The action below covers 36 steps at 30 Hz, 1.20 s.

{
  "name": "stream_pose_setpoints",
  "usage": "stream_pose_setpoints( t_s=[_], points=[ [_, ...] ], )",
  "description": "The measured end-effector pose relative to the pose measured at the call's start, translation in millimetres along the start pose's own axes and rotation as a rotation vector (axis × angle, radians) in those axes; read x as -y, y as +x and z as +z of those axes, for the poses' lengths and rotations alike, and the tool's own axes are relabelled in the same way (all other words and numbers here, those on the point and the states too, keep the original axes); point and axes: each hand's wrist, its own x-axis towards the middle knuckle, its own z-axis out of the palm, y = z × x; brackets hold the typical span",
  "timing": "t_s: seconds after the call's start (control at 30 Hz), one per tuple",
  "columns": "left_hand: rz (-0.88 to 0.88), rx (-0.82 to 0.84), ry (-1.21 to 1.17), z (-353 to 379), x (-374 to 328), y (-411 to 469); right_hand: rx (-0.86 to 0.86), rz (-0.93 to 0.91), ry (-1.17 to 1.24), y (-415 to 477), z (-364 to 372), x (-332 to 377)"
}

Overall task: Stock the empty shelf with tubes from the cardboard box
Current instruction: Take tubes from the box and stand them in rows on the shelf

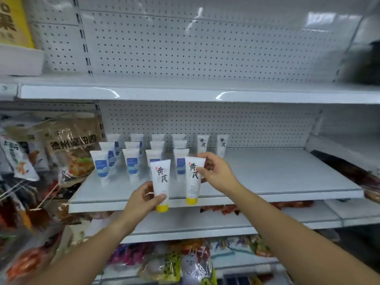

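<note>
Yellow-capped tube gripped low in my left hand, fingers curled round it; second tube pinched near its top by my right hand. Both hang cap-down at the shelf front edge. I'd stand them ahead of the two matching tubes, labels out, clear of the blue-labelled rows.

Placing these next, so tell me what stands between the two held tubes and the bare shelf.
Nothing visible blocks the right tube from the bare shelf beside it. The left tube has blue-label tubes right behind it, so it probably must move rightward.
</note>
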Motion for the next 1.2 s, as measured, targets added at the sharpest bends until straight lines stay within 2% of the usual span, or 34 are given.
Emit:
stream_pose_setpoints(
  t_s=[0.23, 0.47, 0.8, 1.2],
  points=[
    [0.041, 0.185, -0.044, 96, -17, 26, -0.167, 0.081, -0.047, -22, -88, -24],
    [0.065, 0.328, -0.016, 150, -17, 75, -0.259, 0.103, -0.056, -23, -143, -43],
    [0.142, 0.392, 0.042, 190, -1, 155, -0.396, 0.123, -0.108, 16, -190, -75],
    [0.166, 0.326, 0.029, 249, 0, 210, -0.392, 0.08, -0.073, 74, -244, -120]
  ],
)
